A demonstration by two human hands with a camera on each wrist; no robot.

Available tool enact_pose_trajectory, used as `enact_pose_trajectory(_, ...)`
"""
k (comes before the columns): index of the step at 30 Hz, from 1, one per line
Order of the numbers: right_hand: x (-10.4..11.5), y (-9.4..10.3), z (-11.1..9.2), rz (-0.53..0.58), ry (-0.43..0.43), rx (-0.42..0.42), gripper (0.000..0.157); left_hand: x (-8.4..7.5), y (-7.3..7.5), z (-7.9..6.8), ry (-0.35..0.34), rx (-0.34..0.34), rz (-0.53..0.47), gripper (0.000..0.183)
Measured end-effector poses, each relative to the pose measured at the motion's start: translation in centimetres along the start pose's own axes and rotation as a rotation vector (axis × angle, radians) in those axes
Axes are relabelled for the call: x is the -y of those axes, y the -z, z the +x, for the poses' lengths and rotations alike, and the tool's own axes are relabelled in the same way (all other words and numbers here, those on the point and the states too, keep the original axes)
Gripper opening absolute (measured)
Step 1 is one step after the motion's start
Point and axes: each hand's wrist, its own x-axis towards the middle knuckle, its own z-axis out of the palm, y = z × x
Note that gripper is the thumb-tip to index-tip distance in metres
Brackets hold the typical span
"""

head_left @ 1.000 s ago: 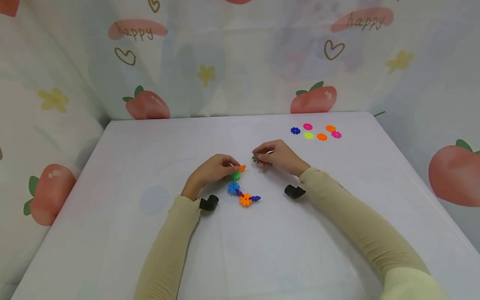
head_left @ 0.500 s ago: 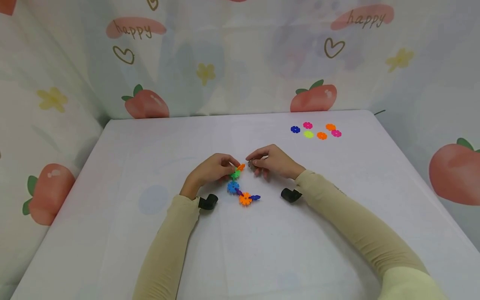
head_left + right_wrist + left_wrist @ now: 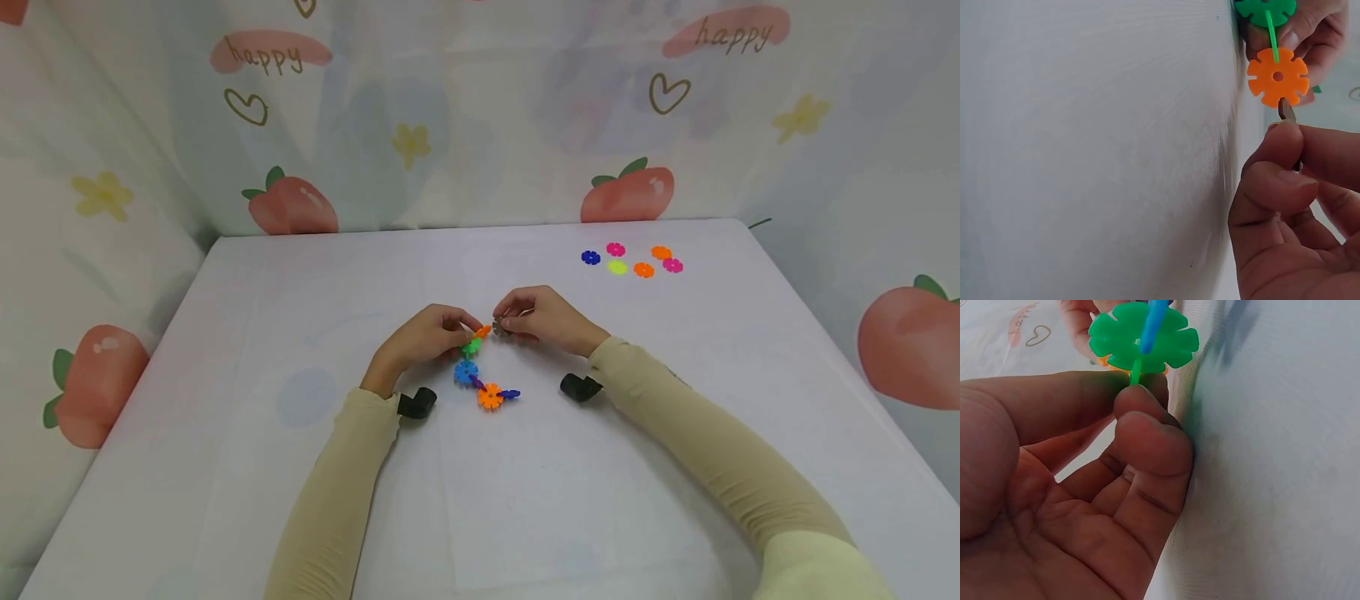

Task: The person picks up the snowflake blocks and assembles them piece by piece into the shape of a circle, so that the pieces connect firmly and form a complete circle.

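Observation:
Notched plastic snowflake discs are linked in a chain near the middle of the table. My left hand (image 3: 429, 340) pinches the chain by a light green disc (image 3: 1273, 36), which stands edge-on between a darker green disc (image 3: 1142, 339) and an orange end disc (image 3: 1277, 76). From there, a blue disc (image 3: 466, 372), a purple disc (image 3: 477, 382), another orange disc (image 3: 491, 397) and a dark blue disc (image 3: 511, 394) trail toward me. My right hand (image 3: 551, 322) pinches a grey-brown disc (image 3: 1286, 110). Its edge meets the orange end disc's rim in the right wrist view; how deep it sits is unclear.
Several loose discs lie at the back right, among them a yellow disc (image 3: 617, 267), a navy disc (image 3: 591, 258) and a pink disc (image 3: 616, 249). A black wrist mount (image 3: 417, 404) sits by the left cuff, another black mount (image 3: 580, 387) by the right. Patterned cloth (image 3: 480, 125) hangs behind the table.
My right hand has moved left with the grey-brown disc, bringing it up against the chain's orange end disc. The left hand and the chain stay nearly in place.

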Motion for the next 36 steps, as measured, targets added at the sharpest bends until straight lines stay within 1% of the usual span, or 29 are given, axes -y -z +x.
enact_pose_trajectory(6, 0.1, -0.1, 0.0, 0.005, 0.003, 0.003, 0.015, 0.0, -0.1, 0.1, -0.001, 0.005, -0.009, 0.024)
enact_pose_trajectory(11, -0.1, -0.1, 0.0, 0.019, -0.008, 0.007, 0.015, 0.1, -0.2, 0.2, -0.035, 0.017, -0.039, 0.022)
enact_pose_trajectory(15, 0.0, -0.3, -0.1, 0.043, 0.002, 0.015, 0.017, 0.2, -0.3, 0.4, -0.051, 0.01, -0.051, 0.019)
enact_pose_trajectory(23, -0.1, -0.7, 0.3, 0.081, -0.004, 0.004, 0.017, 0.1, -0.7, 0.4, -0.018, -0.033, -0.073, 0.013)
enact_pose_trajectory(27, -0.2, -1.1, 0.7, 0.098, -0.008, 0.014, 0.017, 0.2, -0.7, 0.4, -0.02, -0.047, -0.071, 0.012)
enact_pose_trajectory(31, 0.0, -1.3, 0.6, 0.092, 0.005, 0.009, 0.015, 0.3, -0.7, 0.5, -0.026, -0.039, -0.081, 0.011)
enact_pose_trajectory(36, 0.1, -1.3, 0.3, 0.078, 0.029, 0.006, 0.016, 0.1, -0.7, 0.5, -0.002, -0.015, -0.068, 0.012)
